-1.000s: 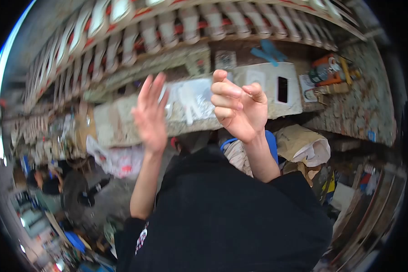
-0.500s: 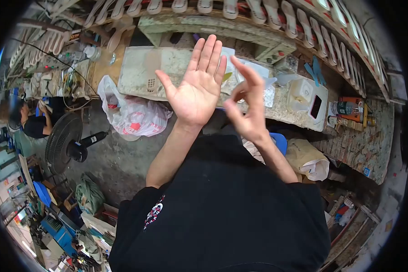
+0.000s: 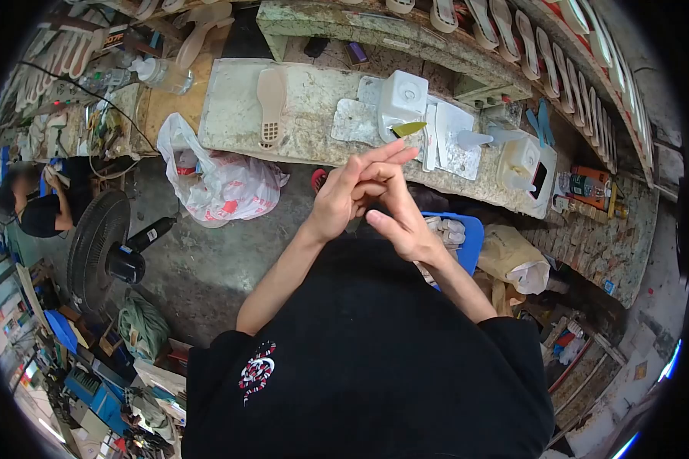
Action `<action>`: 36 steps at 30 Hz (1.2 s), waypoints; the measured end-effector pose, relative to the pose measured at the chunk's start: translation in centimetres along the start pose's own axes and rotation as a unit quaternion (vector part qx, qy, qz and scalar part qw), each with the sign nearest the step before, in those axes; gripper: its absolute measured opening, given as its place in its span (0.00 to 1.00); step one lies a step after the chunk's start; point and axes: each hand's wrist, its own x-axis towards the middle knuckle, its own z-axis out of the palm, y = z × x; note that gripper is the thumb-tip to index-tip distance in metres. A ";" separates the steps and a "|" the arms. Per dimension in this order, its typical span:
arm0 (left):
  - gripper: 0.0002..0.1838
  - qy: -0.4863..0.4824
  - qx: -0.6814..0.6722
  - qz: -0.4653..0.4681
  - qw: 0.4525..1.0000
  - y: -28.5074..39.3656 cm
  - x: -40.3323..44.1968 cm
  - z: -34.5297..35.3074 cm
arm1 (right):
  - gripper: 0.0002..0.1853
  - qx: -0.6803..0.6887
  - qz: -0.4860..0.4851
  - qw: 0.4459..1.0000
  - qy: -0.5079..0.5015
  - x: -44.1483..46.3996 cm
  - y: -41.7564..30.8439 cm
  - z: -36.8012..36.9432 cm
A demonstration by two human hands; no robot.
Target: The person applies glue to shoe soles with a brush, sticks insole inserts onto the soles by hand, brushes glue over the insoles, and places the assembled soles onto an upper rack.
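My left hand (image 3: 337, 200) and my right hand (image 3: 403, 218) meet in front of my chest, near the bench's front edge. The left fingers stretch towards the right, partly overlapping the right hand. On the right hand the fingers are bent and the thumb stands apart. Neither hand visibly holds anything; the space between the palms is partly hidden. Beyond them on the bench (image 3: 314, 115) are a white square container (image 3: 403, 93) with a yellow-green piece (image 3: 410, 129) at its front, white strips (image 3: 435, 136), and a translucent bottle (image 3: 473, 139). A beige sole (image 3: 271, 103) lies further left.
Racks of pale soles (image 3: 488, 27) run above the bench. A second container (image 3: 521, 155) and a phone (image 3: 540, 180) are at right. Below are a plastic bag (image 3: 233, 187), a black fan (image 3: 99, 249) and a blue bin (image 3: 471, 243). Another person (image 3: 42, 206) sits at far left.
My hands were apart and have come together lower down. The left palm no longer faces up with spread fingers. The view has shifted, showing more of the bench and the blue bin.
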 end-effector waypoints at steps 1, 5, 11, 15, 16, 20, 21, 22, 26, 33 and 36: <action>0.43 0.015 -0.026 0.016 0.999 -0.5 -0.4 -0.3 | 0.33 0.069 0.003 0.998 0.001 0.2 0.5 0.2; 0.51 0.119 -0.312 0.081 0.939 -2.0 0.3 -2.5 | 0.32 0.294 -0.044 0.945 0.138 3.4 1.2 1.1; 0.51 0.088 -0.339 0.085 0.933 -3.6 1.0 -3.8 | 0.19 0.178 0.097 0.976 0.076 3.2 3.2 1.7; 0.55 0.116 -0.460 0.080 0.877 -3.2 0.9 -4.9 | 0.26 -0.249 -0.009 0.945 0.213 5.9 2.4 0.8; 0.56 0.083 -0.525 0.110 0.840 -2.3 1.2 -5.3 | 0.24 -0.339 -0.082 0.903 0.250 6.1 2.8 -0.3; 0.60 0.059 -0.520 0.127 0.843 -0.1 2.2 -6.2 | 0.17 0.079 -0.012 0.990 0.117 3.7 2.8 0.3; 0.61 0.059 -0.513 0.122 0.848 0.2 2.5 -6.0 | 0.17 0.106 0.126 0.982 0.096 3.8 2.0 1.8; 0.61 0.066 -0.428 0.123 0.893 0.0 2.8 -6.1 | 0.18 0.077 0.152 0.982 0.080 4.3 2.3 2.8; 0.58 0.074 -0.255 0.121 0.956 -2.0 2.1 -7.9 | 0.31 -0.141 0.057 0.987 0.051 5.6 3.6 1.8; 0.51 0.049 -0.329 0.049 0.942 -3.9 1.2 -7.9 | 0.39 0.441 0.178 0.880 -0.003 3.1 6.9 1.4; 0.39 0.076 -0.372 0.052 0.924 -5.7 0.3 -12.9 | 0.42 0.232 0.205 0.950 0.050 -0.5 8.3 -0.3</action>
